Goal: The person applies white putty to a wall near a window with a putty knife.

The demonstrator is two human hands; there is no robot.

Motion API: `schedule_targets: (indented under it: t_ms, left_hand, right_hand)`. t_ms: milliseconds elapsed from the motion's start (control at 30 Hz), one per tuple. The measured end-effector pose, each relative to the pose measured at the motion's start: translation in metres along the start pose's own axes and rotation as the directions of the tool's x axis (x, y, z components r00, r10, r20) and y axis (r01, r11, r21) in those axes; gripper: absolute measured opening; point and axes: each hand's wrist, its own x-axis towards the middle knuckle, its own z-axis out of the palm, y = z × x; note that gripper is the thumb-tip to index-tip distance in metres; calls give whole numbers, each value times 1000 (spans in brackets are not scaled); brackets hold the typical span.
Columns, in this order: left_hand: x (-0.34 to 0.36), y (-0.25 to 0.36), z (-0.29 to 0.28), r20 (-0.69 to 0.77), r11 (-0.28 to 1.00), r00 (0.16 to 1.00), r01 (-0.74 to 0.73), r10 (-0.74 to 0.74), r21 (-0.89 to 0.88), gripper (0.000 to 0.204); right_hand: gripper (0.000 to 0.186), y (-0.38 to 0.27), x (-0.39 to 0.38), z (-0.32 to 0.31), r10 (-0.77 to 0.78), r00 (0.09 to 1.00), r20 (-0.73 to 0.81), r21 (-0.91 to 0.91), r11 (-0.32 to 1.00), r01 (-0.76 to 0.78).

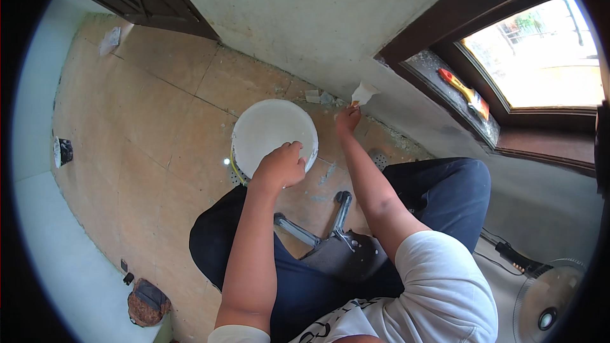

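Note:
A round white bucket (pixel 236 136) stands on the tiled floor in front of me, whitish inside. Over its near right rim is my left hand (pixel 279 164), fingers curled in; what they hold, if anything, is hidden. Farther off and to the right, my right hand (pixel 348 119) is closed on a flat whitish piece (pixel 364 93), with a brown patch by the fingers. That piece is up against the foot of the wall (pixel 330 67); its exact kind does not show.
A paintbrush (pixel 467 94) with a red and yellow handle lies on the window sill. Pale scraps (pixel 312 96) line the wall's foot. Between my legs are grey stool legs (pixel 297 230). A fan (pixel 549 302) stands at lower right, a brown lump (pixel 148 303) at lower left.

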Motion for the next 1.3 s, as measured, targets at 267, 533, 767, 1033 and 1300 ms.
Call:
schedule_targets:
  t_ms: [267,533,767,1033,1300]
  left_hand:
    - [4,3,3,-28,999,998,-48,48,-2,35]
    - [13,10,1,-45,994,994,-102,104,33,35]
    - [4,13,-8,19,1000,1000,1,-1,-15,41]
    - [8,15,1,5,999,999,-49,49,-5,41]
    - [9,17,-5,29,999,999,-29,28,18,41]
  right_hand:
    - [27,37,6,14,606,791,79,-220,785,-579]
    - [21,-10,42,7,692,700,179,-240,720,-650]
    - [35,-84,-25,-29,16,998,57,-279,960,1]
    - [26,-118,-25,-44,-420,907,-25,-103,904,415]
    - [30,-28,9,0,-359,933,-4,-206,914,350]
